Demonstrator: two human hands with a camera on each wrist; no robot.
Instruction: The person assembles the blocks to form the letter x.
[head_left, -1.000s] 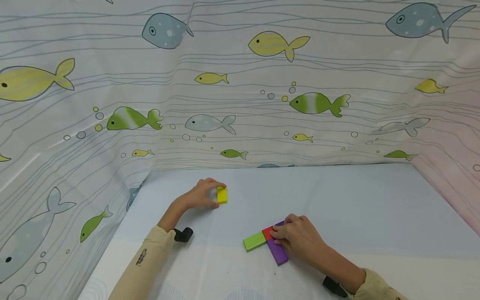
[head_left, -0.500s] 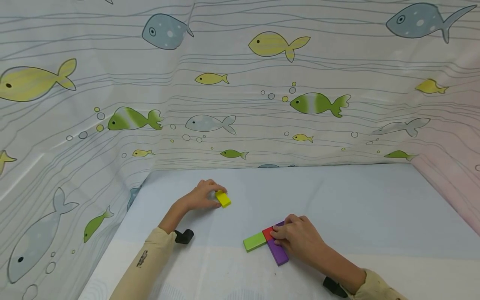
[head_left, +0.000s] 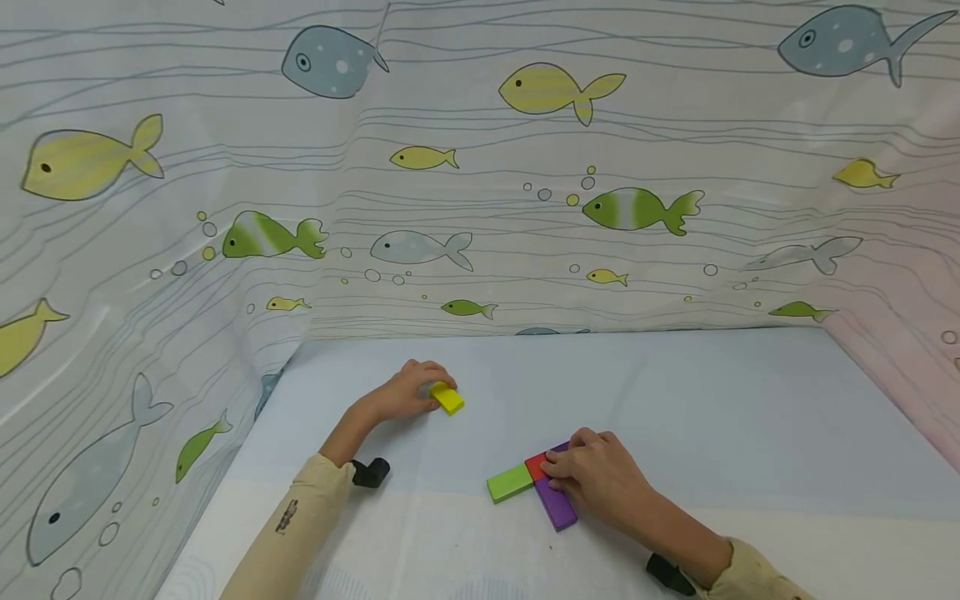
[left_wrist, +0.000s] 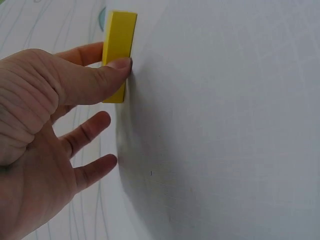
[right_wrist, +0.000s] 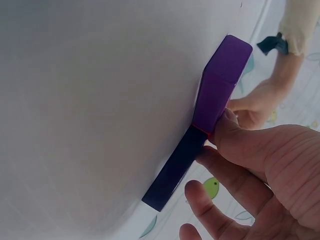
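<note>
My left hand (head_left: 427, 390) pinches a small yellow block (head_left: 447, 397) between thumb and forefinger at the far left of the pale table (head_left: 675, 400). The left wrist view shows the yellow block (left_wrist: 119, 55) held on edge against the table, with the other fingers (left_wrist: 92, 127) spread loose. Nearer me, my right hand (head_left: 558, 467) rests with bent fingers on a purple block (head_left: 557, 504) and a red block (head_left: 535, 464). A green block (head_left: 509, 482) lies flat against the red one's left side. In the right wrist view my thumb (right_wrist: 232, 132) presses the purple block (right_wrist: 220, 85).
A fish-print curtain (head_left: 480, 167) walls the table at the back and on both sides. Black wrist straps (head_left: 369, 472) sit on both cuffs. Bare table surface stretches to the right of the blocks.
My left hand has turned the yellow block to a slant and shifted it slightly right. The right hand and the joined blocks have not moved.
</note>
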